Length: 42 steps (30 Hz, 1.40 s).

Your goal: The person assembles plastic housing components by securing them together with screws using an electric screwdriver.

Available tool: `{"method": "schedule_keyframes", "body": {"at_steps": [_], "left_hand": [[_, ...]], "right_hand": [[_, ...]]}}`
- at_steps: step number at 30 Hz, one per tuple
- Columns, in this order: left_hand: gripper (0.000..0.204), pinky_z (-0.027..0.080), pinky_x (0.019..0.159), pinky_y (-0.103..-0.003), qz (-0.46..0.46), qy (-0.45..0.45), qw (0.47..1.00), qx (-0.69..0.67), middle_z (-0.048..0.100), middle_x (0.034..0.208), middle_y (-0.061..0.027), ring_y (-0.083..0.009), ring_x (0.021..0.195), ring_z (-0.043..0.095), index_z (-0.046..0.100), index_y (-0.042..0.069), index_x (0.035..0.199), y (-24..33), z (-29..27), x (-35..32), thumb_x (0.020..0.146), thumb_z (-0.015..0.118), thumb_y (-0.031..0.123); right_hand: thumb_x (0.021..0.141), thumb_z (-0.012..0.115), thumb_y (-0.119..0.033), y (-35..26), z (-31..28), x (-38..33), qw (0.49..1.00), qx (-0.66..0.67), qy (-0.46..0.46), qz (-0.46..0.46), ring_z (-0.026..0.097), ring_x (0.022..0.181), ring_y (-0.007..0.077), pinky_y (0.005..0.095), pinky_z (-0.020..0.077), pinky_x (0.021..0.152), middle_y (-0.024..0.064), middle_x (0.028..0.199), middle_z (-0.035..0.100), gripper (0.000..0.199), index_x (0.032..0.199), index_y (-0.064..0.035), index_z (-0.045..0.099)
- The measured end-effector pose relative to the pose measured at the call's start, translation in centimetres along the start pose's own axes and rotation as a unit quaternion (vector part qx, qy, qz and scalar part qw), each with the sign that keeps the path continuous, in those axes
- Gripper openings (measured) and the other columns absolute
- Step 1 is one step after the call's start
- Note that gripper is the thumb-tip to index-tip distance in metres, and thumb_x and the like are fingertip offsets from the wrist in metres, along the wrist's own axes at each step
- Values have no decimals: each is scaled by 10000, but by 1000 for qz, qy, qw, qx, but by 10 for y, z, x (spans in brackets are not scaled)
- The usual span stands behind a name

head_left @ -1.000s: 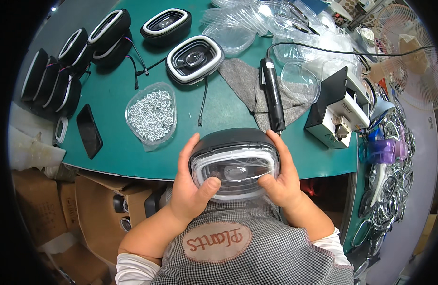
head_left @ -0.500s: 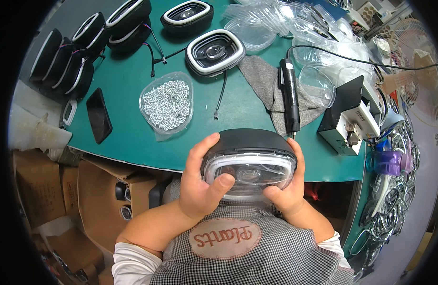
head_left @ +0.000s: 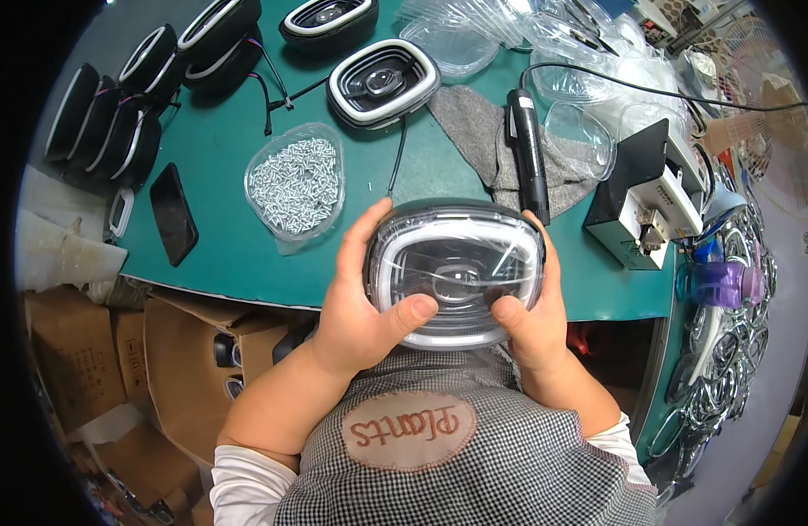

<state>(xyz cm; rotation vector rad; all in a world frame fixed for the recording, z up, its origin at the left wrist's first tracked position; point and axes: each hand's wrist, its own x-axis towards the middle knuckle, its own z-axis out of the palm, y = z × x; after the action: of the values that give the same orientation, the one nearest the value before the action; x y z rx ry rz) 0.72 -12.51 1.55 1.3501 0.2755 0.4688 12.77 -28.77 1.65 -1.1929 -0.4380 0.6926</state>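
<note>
Both thumbs are pressed flat on the clear front of a black headlamp (head_left: 455, 272), and the rest of the fingers curl round behind its housing: the left hand (head_left: 364, 307) wraps the lamp's left side with fingertips over the top edge, the right hand (head_left: 531, 311) closes on its right side, so each hand has a full, firm hold with nothing else in it. The lamp is held lens up, off the table, just over the near edge of the green table (head_left: 220, 254) and above the person's checked apron (its oval patch sits straight below the lamp). Just beyond the lamp, to its upper left, lies a clear bag of small silvery screws (head_left: 297, 180); farther left of that a dark phone (head_left: 173, 213) lies flat. Directly beyond the lamp a second headlamp with a white ring (head_left: 384, 83) rests on the table, its wire trailing toward the held one. To the lamp's upper right a black electric screwdriver (head_left: 528, 153) lies on a grey cloth (head_left: 474, 123), and a black box-shaped device (head_left: 640, 197) stands farther right. More lamp housings (head_left: 114, 123) are lined up far off to the upper left.
</note>
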Motion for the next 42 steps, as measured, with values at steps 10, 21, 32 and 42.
{"method": "schedule_keyframes", "body": {"at_steps": [10, 21, 32, 42], "left_hand": [[996, 359, 1088, -401, 71, 41, 996, -45, 430, 1389, -207, -269, 1274, 461, 65, -49, 1481, 3, 11, 11, 862, 742, 340], [1096, 300, 1123, -448, 35, -50, 994, -96, 308, 1474, -217, -323, 1371, 354, 73, -50, 1513, 44, 34, 2, 828, 736, 491], [872, 360, 1090, -400, -59, 87, 991, -78, 431, 1369, -170, -256, 1268, 441, 223, -21, 1450, 7, 0, 25, 776, 743, 166], [886, 361, 1080, -406, -157, -15, 973, -170, 464, 1346, -176, -256, 1264, 457, 261, -38, 1443, -3, -8, 10, 789, 755, 298]], "right_hand": [[727, 821, -216, 2, 6, 10, 996, 58, -43, -57, 422, 1325, 275, 408, 348, 1107, 176, 1465, 343, 1094, 1523, -10, 99], [589, 864, -152, -21, 8, 35, 703, -519, 101, -476, 561, 1086, 379, 432, 487, 881, 219, 1272, 504, 935, 1414, -90, 430], [748, 739, -181, -36, 24, -9, 722, -568, -136, -372, 631, 1005, 298, 383, 510, 859, 157, 1171, 654, 489, 1204, -31, 642], [769, 795, -183, -30, -29, 16, 971, -204, -125, 25, 435, 1313, 274, 397, 330, 1107, 224, 1425, 415, 988, 1516, 26, 183]]}}
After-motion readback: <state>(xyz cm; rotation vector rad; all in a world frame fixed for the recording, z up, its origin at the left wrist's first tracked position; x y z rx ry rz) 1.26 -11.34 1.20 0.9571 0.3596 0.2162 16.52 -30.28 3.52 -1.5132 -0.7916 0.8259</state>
